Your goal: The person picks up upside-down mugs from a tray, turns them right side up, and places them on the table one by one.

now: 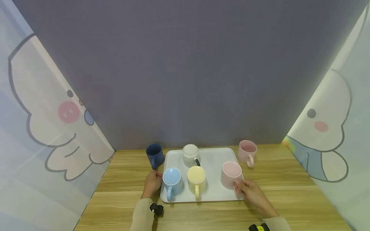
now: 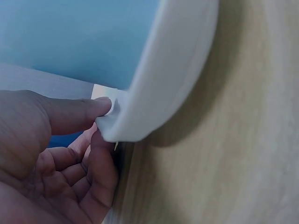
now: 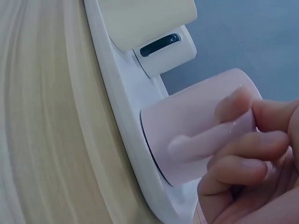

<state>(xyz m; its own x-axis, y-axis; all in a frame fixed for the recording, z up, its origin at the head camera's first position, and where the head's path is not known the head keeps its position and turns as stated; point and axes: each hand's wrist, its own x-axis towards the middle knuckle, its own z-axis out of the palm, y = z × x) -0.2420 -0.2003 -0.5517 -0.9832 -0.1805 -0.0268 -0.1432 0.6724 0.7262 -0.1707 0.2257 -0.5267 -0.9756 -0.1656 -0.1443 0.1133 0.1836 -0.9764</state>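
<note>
White tray [image 1: 212, 157] on wooden counter [image 1: 110, 205]. Left hand [image 1: 152, 184] pinching tray's left rim, thumb above, finger beneath. Right hand [image 1: 252, 194] pinching handle of inverted pink mug [image 1: 230, 176], which stands at tray's right end. Also upside down on tray: light blue mug [image 1: 173, 184] at front left, yellow mug [image 1: 197, 178] just right of it, white mug [image 1: 190, 155] with black on handle at tray's rear. Navy mug [image 1: 156, 155] upright, off tray's left rear corner; second pink cup [image 1: 245, 150] upright, off right rear corner.
</note>
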